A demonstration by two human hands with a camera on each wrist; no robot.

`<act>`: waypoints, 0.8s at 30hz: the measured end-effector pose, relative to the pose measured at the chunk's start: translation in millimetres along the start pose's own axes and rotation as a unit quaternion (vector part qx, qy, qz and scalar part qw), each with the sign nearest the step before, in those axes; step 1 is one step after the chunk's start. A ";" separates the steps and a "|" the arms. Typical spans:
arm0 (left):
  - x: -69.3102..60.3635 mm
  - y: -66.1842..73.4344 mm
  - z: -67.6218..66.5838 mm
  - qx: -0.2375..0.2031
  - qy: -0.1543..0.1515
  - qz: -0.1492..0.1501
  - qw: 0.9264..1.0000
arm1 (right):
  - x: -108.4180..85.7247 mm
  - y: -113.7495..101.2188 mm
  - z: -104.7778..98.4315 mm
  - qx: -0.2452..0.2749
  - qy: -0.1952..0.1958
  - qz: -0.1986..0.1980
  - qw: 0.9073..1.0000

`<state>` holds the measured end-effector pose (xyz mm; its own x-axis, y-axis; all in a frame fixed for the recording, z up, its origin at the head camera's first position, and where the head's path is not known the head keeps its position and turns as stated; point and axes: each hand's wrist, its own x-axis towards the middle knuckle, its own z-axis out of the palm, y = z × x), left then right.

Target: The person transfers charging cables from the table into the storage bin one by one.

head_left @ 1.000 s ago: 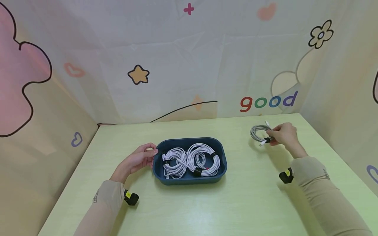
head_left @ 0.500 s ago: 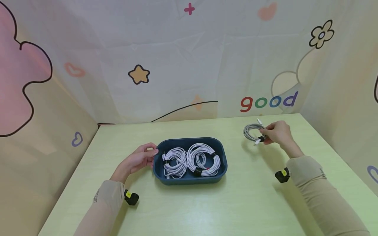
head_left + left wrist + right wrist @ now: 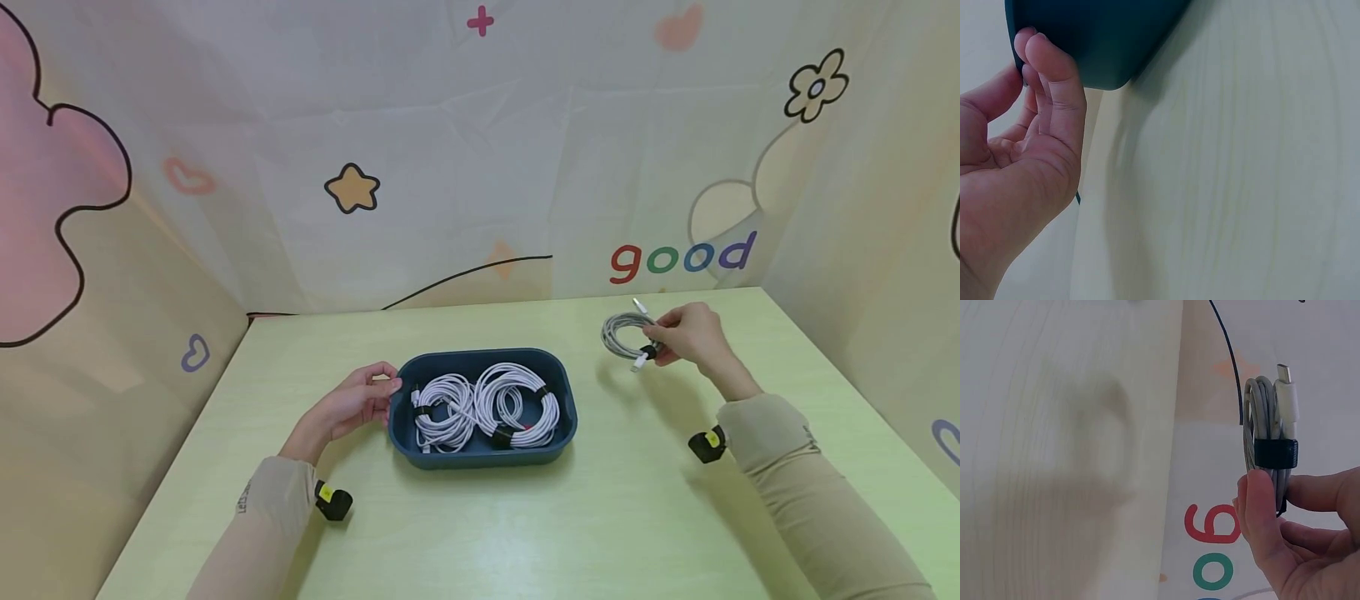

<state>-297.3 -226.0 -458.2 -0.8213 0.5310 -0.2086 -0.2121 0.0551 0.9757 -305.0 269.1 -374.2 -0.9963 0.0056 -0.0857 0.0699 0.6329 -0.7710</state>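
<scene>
My right hand pinches a coiled grey charging cable above the back right of the table. A black strap binds the coil, and a white USB-C plug points up in the right wrist view. My left hand holds the left rim of a dark blue plastic bin, its thumb and fingertips at the edge. Inside the bin lie two white cable coils side by side, the left one tangled-looking, the right one rounder with black straps. A smaller coil shows within the right one.
The bin stands mid-table on the pale wood tabletop. A printed cloth backdrop rises behind the table's back edge, with more cloth at both sides. Black wrist cameras sit on both sleeves.
My right hand has moved left with the grey charging cable, closer to the bin. My left hand and the bin have stayed where they were.
</scene>
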 end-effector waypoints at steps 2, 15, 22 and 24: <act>-0.1 -0.1 -0.4 -0.001 -0.006 0.005 1.000 | -0.7 -3.2 0.9 0.000 -0.001 -0.003 1.000; -0.5 2.5 4.5 0.003 0.026 -0.016 1.000 | -7.3 -21.8 10.9 0.005 -0.020 -0.018 1.000; 0.6 1.3 4.1 -0.002 0.027 -0.016 0.999 | -10.8 -31.5 16.2 -0.003 -0.023 -0.032 0.999; 0.2 1.6 4.7 -0.002 0.025 -0.016 1.000 | -11.1 -34.1 17.9 -0.005 -0.025 -0.030 0.999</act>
<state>-295.3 -221.8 -456.3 -0.8401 0.4854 -0.2420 -0.2401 0.0673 0.9684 -295.4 233.6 -358.2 -0.9950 -0.0714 -0.0705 0.0088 0.6381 -0.7699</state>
